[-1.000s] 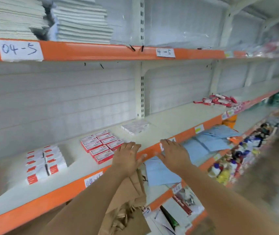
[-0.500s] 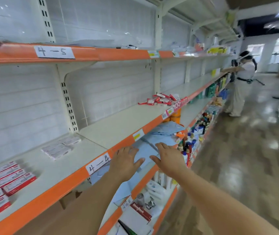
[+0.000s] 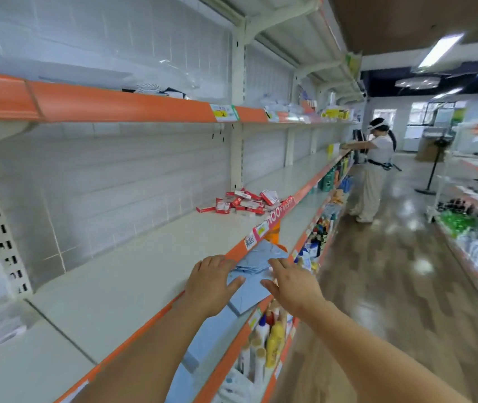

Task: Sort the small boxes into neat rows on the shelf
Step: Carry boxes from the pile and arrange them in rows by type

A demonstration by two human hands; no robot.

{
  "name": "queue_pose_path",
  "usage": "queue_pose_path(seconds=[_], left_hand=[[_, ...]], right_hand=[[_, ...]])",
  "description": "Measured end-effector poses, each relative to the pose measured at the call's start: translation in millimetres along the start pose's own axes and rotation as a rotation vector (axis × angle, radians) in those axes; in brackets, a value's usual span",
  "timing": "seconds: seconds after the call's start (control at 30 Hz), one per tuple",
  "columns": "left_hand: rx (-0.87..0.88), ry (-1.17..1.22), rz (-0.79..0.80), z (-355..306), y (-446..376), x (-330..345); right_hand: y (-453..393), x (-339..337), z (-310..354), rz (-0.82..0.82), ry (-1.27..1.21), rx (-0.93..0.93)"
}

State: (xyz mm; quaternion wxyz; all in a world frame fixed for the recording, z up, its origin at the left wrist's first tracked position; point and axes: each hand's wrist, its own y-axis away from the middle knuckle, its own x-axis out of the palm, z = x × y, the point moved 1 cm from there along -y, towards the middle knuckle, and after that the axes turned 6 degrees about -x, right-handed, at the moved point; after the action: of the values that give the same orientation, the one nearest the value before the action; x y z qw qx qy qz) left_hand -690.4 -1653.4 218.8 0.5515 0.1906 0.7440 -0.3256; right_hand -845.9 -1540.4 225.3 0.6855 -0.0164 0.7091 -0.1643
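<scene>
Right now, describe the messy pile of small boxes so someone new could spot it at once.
Follow the cream shelf with the orange front edge, the one ahead of both hands. The pile of small boxes sits far along it, near an upright post. They're red and white, jumbled.

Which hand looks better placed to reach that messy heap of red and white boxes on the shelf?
Probably the left hand. It hovers open over the shelf edge, on the side where the heap of red and white boxes lies. The right hand, also open, hangs out over the aisle side, past the blue papers.
</scene>
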Motion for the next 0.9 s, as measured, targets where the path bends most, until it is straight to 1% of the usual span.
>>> queue_pose_path(seconds=[0.07, 0.33, 0.5, 0.67, 0.9], left_hand=[[-0.006, -0.001, -0.013, 4.2, -27.9, 5.5], [-0.054, -0.027, 0.020, 10.2, -120.4, 35.7], [-0.106, -0.051, 0.012, 7.4, -179.1, 60.1], [-0.218, -0.050, -0.002, 6.2, -233.5, 75.3], [-0.361, -0.083, 0.008, 18.3, -280.8, 93.3]], right_hand=[[-21.3, 3.8, -15.2, 0.002, -0.002, 0.020], [-101.2, 33.8, -74.5, 0.008, -0.036, 0.025], [-169.7, 55.5, -113.4, -0.011, -0.063, -0.047], [-238.9, 64.4, -149.6, -0.047, -0.070, -0.148], [-320.8, 70.2, -177.6, -0.097, -0.090, -0.242]])
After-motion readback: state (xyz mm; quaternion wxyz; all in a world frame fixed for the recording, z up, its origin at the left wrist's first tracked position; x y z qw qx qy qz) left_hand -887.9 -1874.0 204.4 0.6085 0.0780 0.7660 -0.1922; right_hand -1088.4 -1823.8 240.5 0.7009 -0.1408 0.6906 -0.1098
